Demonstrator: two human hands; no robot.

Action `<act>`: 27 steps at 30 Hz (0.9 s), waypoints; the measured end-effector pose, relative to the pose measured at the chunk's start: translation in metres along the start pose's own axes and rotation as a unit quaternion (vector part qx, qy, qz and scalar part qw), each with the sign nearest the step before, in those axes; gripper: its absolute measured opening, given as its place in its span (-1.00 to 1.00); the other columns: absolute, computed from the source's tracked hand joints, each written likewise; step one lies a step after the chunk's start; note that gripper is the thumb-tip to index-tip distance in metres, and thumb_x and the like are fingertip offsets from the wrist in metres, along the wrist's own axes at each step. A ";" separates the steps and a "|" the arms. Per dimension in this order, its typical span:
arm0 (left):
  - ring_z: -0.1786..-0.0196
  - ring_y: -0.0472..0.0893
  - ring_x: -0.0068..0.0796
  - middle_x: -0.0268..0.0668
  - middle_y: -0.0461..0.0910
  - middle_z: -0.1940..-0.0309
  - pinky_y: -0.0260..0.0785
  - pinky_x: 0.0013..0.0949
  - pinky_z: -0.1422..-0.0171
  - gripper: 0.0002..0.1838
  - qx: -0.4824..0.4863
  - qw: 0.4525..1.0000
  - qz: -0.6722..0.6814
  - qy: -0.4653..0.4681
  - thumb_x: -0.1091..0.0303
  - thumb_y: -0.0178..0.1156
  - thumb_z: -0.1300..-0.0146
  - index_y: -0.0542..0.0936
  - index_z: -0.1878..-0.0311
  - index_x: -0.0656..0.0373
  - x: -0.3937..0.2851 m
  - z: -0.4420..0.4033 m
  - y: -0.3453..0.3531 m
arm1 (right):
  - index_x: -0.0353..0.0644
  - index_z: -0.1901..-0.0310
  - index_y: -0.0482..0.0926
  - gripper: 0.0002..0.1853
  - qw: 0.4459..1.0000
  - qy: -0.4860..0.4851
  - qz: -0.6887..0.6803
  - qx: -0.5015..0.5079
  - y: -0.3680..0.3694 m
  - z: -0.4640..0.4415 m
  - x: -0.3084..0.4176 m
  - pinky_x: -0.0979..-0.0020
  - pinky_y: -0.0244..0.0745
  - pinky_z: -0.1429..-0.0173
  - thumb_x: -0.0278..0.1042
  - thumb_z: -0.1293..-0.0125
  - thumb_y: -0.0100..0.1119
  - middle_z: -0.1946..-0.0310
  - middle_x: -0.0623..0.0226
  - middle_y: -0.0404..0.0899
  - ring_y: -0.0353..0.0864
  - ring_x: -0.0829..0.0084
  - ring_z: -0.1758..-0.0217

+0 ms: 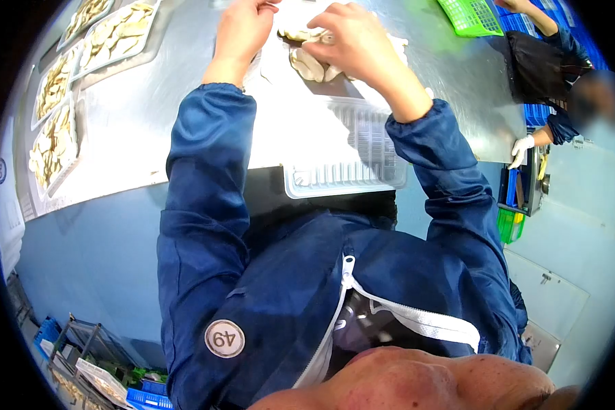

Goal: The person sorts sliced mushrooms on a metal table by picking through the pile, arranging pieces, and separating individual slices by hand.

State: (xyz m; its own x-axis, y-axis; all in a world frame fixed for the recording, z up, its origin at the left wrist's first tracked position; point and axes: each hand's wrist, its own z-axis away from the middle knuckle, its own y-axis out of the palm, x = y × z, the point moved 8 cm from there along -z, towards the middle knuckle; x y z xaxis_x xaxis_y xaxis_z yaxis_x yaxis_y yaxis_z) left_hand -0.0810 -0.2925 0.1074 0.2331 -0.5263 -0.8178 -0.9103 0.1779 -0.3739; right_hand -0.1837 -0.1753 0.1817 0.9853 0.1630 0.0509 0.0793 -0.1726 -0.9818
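Observation:
At the top edge, my left hand [244, 31] is held over the steel table with its fingertips pinched together; anything between them is too small to make out. My right hand [362, 42] reaches over a loose pile of pale slices [309, 67], which look like sliced mushroom. Its thumb and fingers are apart, and the fingertips touch or hover just above the slices. Between my forearms, near the table's front edge, lies a clear ribbed plastic tray [345, 179], with a shadow falling across it.
Several trays [116, 34] filled with similar slices stand at the left of the steel table [205, 55]. A green basket [470, 17] sits at the far right. Beyond it is another person with a gloved hand [521, 150] at the table's edge. Below left are a rack and blue crates [147, 398].

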 end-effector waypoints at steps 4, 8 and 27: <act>0.20 0.65 -0.51 -0.29 0.74 0.23 0.44 -0.43 0.05 -0.59 0.154 0.987 0.029 -0.029 0.50 0.01 -0.17 0.64 -0.07 0.10 0.009 0.004 0.021 | -0.06 0.28 0.73 -0.76 0.991 -0.001 0.079 -0.106 0.015 -0.007 0.000 0.16 0.41 0.11 -0.09 -0.23 0.27 0.33 0.34 0.67 0.63 0.27 0.14; 0.20 0.64 -0.50 -0.29 0.74 0.22 0.43 -0.44 0.05 -0.56 0.159 0.987 -0.001 -0.026 0.51 -0.04 -0.17 0.62 -0.10 0.11 0.004 0.003 0.018 | 0.00 0.29 0.76 -0.74 0.999 0.026 0.034 -0.031 0.028 -0.006 -0.015 0.11 0.34 0.01 -0.07 -0.22 0.16 0.32 0.35 0.68 0.61 0.25 0.09; -0.17 0.52 -0.20 0.03 0.48 -0.13 0.40 -0.24 -0.18 -0.36 -0.138 0.975 0.088 -0.152 0.41 0.16 -0.13 0.33 -0.32 0.34 0.054 -0.013 -0.031 | -0.15 0.43 0.60 -0.83 0.759 0.382 -0.522 0.073 0.097 -0.073 -0.189 0.64 0.39 0.52 -0.29 -0.27 0.27 0.56 0.48 0.54 0.46 0.66 0.57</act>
State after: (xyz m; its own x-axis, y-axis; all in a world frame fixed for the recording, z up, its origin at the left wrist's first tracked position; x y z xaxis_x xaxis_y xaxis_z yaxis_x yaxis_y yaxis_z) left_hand -0.0449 -0.3371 0.0805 0.1175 -0.2298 -0.9661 -0.9929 -0.0087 -0.1187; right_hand -0.3508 -0.2941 0.0902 0.2013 -0.4834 0.8519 0.9150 -0.2176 -0.3397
